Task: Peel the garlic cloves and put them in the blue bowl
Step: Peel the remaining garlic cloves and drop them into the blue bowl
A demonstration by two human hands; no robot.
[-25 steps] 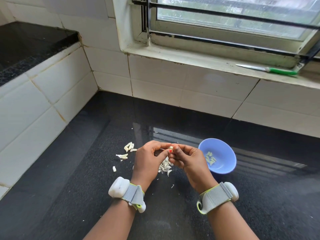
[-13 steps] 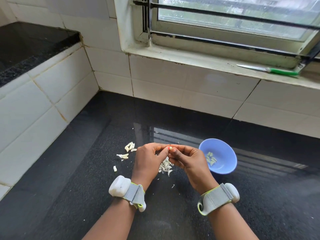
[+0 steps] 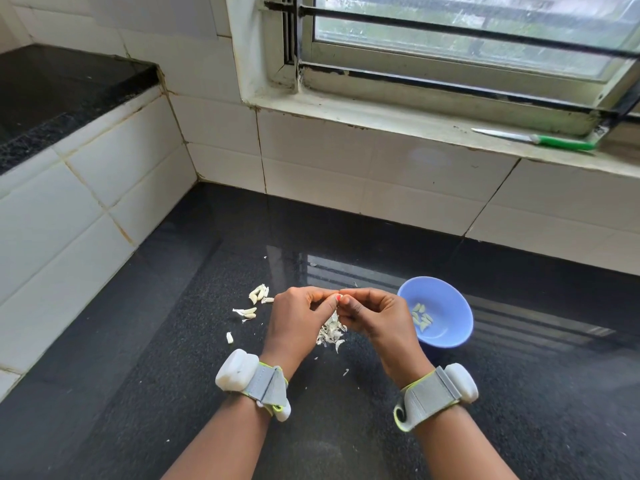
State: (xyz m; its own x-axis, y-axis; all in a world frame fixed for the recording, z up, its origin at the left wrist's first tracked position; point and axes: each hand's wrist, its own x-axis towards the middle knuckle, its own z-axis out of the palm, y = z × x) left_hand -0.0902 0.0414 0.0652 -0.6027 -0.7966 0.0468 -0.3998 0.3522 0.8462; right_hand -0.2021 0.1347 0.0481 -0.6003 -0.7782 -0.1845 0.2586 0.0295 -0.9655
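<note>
My left hand [image 3: 298,318] and my right hand [image 3: 375,315] meet fingertip to fingertip above the black counter, both pinching one small garlic clove [image 3: 341,298], which is mostly hidden by the fingers. A pile of papery garlic skins [image 3: 330,332] lies on the counter right under the hands. The blue bowl [image 3: 450,306] stands just to the right of my right hand and holds several peeled cloves [image 3: 421,317]. Unpeeled garlic cloves [image 3: 259,294] lie loose to the left of my left hand, with more [image 3: 246,311] a little nearer.
A green-handled knife [image 3: 535,139] lies on the window sill at the back right. White tiled walls close the counter at the back and left, with a raised black ledge [image 3: 52,95] at the far left. A single clove [image 3: 229,337] lies alone on the counter.
The hands stay together on the clove, with only small finger shifts. The bowl and the loose cloves have not moved.
</note>
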